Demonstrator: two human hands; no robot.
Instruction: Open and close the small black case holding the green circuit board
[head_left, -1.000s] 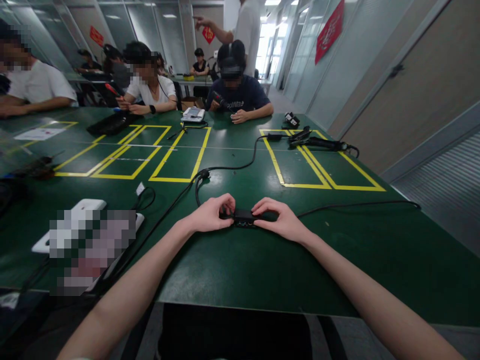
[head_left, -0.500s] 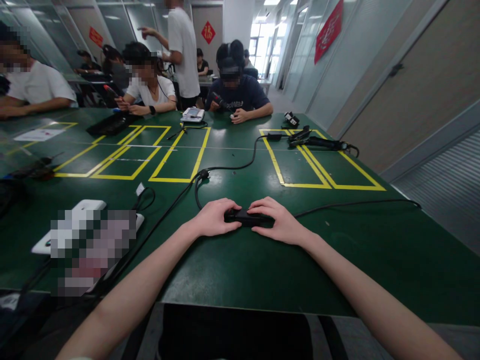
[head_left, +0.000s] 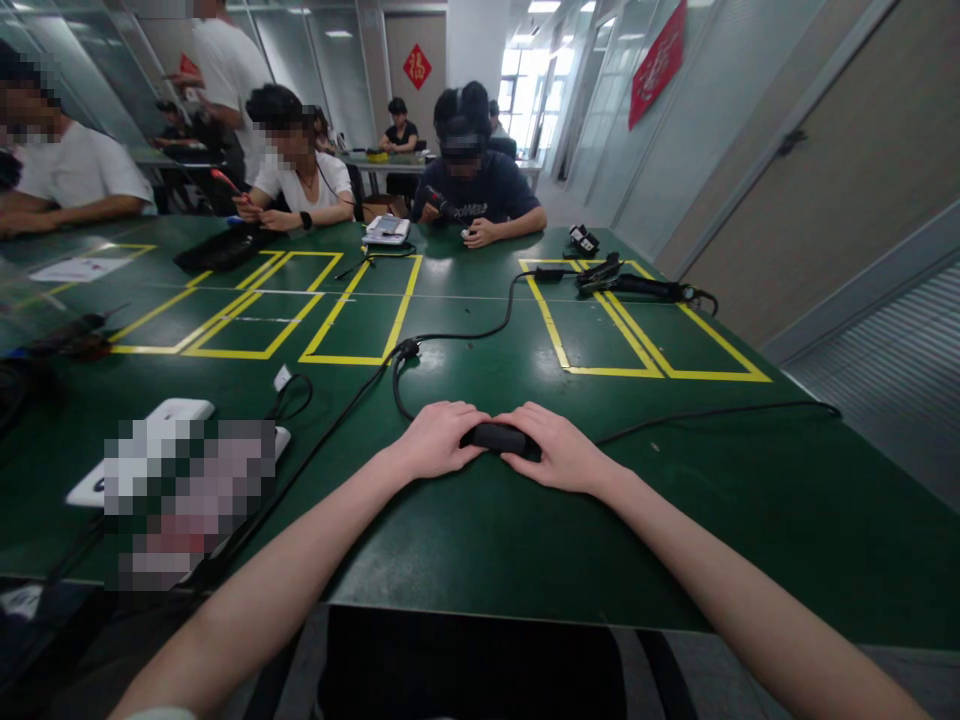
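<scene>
Both of my hands grip one black power adapter, a rounded oblong block held just over or on the green table. My left hand has its fingers and thumb closed round the adapter's left end. Opposite it, my right hand is closed round the right end, thumb at the near side. A black cord runs toward my left hand from a plug joint. Another cord leads from behind my right hand to the table's right edge. Where the cords meet the adapter is hidden.
A white device and a partly blurred flat device lie at the left. Yellow tape rectangles mark the table. Farther off are a black handled tool, a black tray and several people seated across.
The adapter has been turned in my hands, so a broader dark face shows. My left hand has shifted slightly right, closer to the right one. A standing person behind has moved left.
</scene>
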